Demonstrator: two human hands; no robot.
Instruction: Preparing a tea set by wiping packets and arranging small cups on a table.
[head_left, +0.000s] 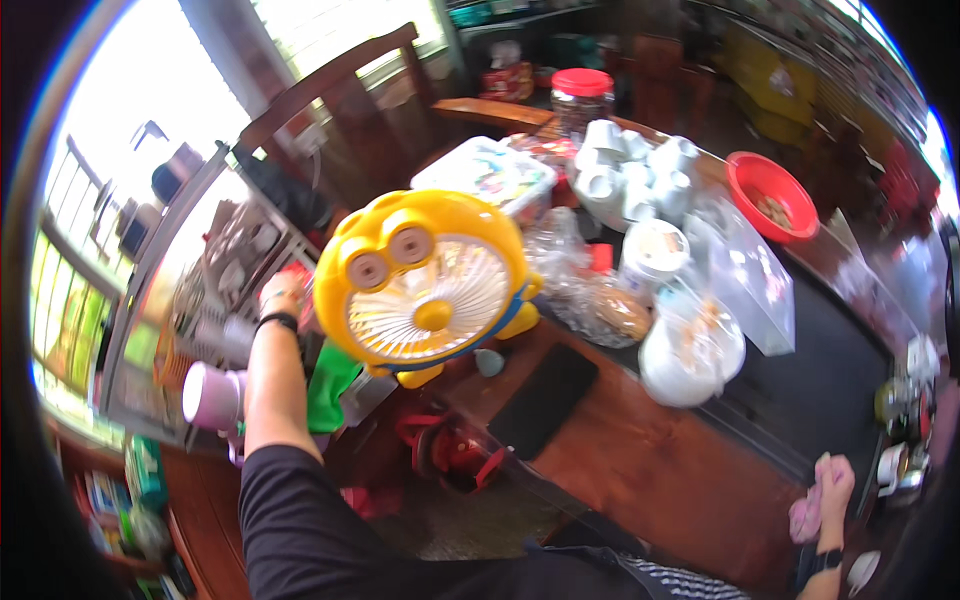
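Note:
My left hand (283, 291) reaches out at the left, beside a yellow cartoon-faced desk fan (431, 281) with a round white grille. Something red lies at its fingers, partly hidden by the fan, so I cannot tell whether the hand grips it. Below that forearm are a green cloth (330, 386) and a lilac cup (214, 396). At the lower right, over the edge of the wooden table (660, 457), my right hand (834, 480) is closed on a crumpled pink cloth (806, 516).
A black phone (544, 397) lies on the table near the fan. Beyond it are bagged bread (621, 313), white tubs (656, 251), stacked white cups (637, 176), a red-lidded jar (582, 94) and a red bowl (772, 196). A wooden chair (352, 112) stands behind.

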